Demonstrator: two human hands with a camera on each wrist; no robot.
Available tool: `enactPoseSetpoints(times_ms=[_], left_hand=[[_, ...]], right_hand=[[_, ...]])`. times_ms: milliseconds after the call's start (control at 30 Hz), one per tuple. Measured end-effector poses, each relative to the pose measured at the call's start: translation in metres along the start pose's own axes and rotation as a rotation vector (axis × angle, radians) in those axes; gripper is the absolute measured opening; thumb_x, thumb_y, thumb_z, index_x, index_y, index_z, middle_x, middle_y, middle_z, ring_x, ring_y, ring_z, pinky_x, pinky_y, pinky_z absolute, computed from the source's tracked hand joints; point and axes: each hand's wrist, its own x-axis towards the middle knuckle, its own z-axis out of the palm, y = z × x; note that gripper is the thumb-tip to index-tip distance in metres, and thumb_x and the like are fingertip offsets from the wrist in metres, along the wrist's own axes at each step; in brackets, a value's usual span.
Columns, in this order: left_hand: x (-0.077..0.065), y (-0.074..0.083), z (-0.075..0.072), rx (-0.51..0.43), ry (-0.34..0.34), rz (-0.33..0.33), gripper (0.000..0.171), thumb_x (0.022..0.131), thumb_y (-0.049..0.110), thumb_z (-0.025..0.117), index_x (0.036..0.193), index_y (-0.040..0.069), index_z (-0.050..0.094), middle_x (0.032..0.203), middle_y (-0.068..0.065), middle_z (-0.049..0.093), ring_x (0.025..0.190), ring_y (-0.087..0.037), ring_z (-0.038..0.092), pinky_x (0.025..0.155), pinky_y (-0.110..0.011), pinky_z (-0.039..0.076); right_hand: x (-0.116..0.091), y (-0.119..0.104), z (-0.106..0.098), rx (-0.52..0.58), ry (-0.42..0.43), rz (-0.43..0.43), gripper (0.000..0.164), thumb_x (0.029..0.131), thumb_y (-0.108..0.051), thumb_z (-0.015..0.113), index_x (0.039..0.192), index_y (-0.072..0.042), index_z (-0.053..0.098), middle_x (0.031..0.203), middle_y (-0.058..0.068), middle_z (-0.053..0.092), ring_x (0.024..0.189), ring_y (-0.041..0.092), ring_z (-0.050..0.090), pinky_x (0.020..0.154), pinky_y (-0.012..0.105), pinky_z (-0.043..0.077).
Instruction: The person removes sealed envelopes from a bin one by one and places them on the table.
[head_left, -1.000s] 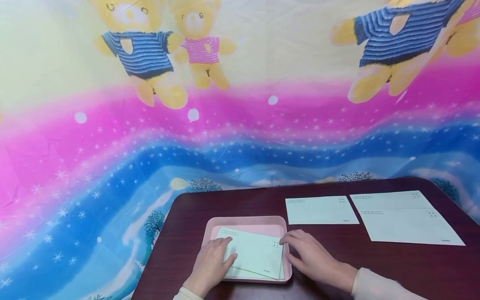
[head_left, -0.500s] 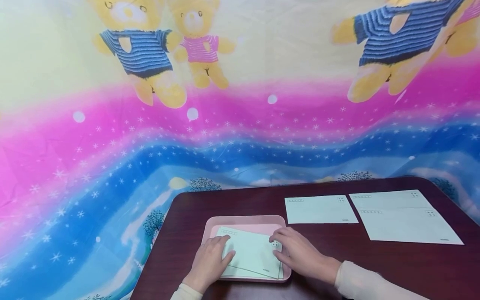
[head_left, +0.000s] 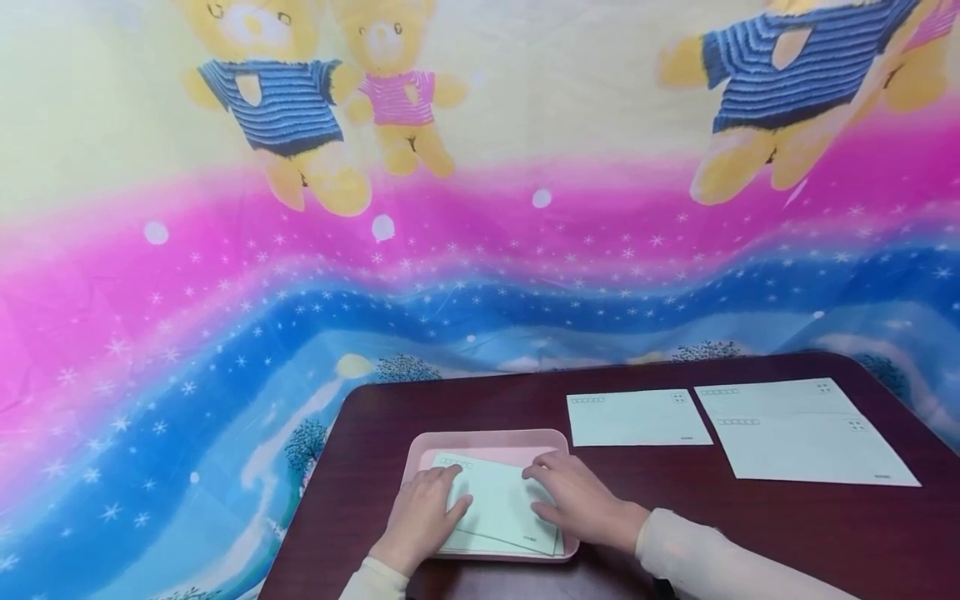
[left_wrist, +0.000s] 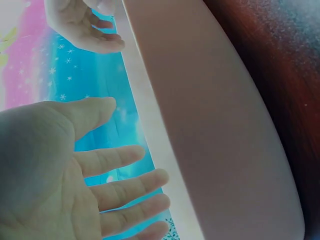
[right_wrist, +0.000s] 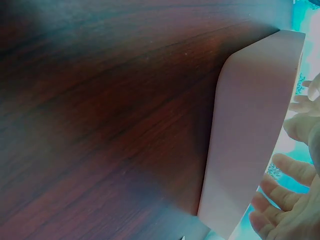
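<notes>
A pink tray [head_left: 491, 435] holds pale green envelopes. The top envelope [head_left: 497, 504] lies askew over another envelope [head_left: 480, 546], whose lower edge shows beneath it. My left hand [head_left: 422, 512] is over the tray's left side, its fingertips overlapping that envelope's left part. From the right, my right hand [head_left: 581, 498] reaches above the envelope's right part, covering its stamp corner. Fingers of the left hand [left_wrist: 100, 175] are spread and nearly straight beside the tray wall in the left wrist view. The right hand [right_wrist: 295, 195] has loosely bent fingers at the rim in the right wrist view.
The tray stands on a dark red-brown table [head_left: 637, 525]. Right of it lie a single envelope [head_left: 639, 418] and, farther right, two overlapping envelopes [head_left: 817, 450]. A printed curtain [head_left: 487, 208] with bears hangs behind the table.
My right hand has moved left, from the tray's right rim to over the top envelope. The left hand has stayed nearly in place, and the envelopes lie as before.
</notes>
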Motion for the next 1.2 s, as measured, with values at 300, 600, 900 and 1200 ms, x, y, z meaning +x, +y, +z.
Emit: enactPoseSetpoints(times_ms=[300, 600, 900, 1200], left_hand=[[0.002, 0.001, 0.001, 0.006, 0.004, -0.003, 0.044, 0.085, 0.039, 0.062, 0.117, 0.008, 0.064, 0.107, -0.008, 0.067, 0.097, -0.027, 0.061, 0.077, -0.045, 0.048], [0.003, 0.000, 0.003, 0.008, 0.003, 0.001, 0.044, 0.085, 0.038, 0.063, 0.116, 0.008, 0.064, 0.104, -0.008, 0.067, 0.094, -0.027, 0.061, 0.076, -0.045, 0.049], [0.003, 0.000, 0.004, 0.007, -0.008, -0.002, 0.044, 0.085, 0.038, 0.062, 0.116, 0.008, 0.064, 0.104, -0.009, 0.067, 0.094, -0.028, 0.062, 0.077, -0.045, 0.048], [0.003, 0.001, 0.004, 0.012, -0.014, -0.005, 0.044, 0.084, 0.039, 0.063, 0.116, 0.009, 0.064, 0.104, -0.008, 0.067, 0.093, -0.027, 0.062, 0.075, -0.045, 0.049]], right_hand=[[0.008, 0.002, 0.010, -0.049, -0.014, 0.001, 0.051, 0.074, -0.029, 0.071, 0.118, -0.007, 0.061, 0.105, 0.004, 0.059, 0.105, 0.023, 0.052, 0.089, 0.042, 0.041], [0.012, 0.006, 0.016, -0.069, -0.092, 0.045, 0.064, 0.068, -0.033, 0.076, 0.123, -0.005, 0.057, 0.105, 0.005, 0.057, 0.104, 0.024, 0.050, 0.089, 0.043, 0.039], [0.014, 0.008, 0.019, -0.103, -0.154, 0.056, 0.059, 0.068, -0.039, 0.076, 0.116, -0.009, 0.060, 0.099, 0.002, 0.060, 0.095, 0.019, 0.053, 0.092, 0.042, 0.039], [0.016, 0.008, 0.018, -0.097, -0.145, 0.065, 0.056, 0.065, -0.040, 0.078, 0.110, -0.010, 0.063, 0.092, -0.001, 0.056, 0.086, 0.018, 0.050, 0.083, 0.040, 0.039]])
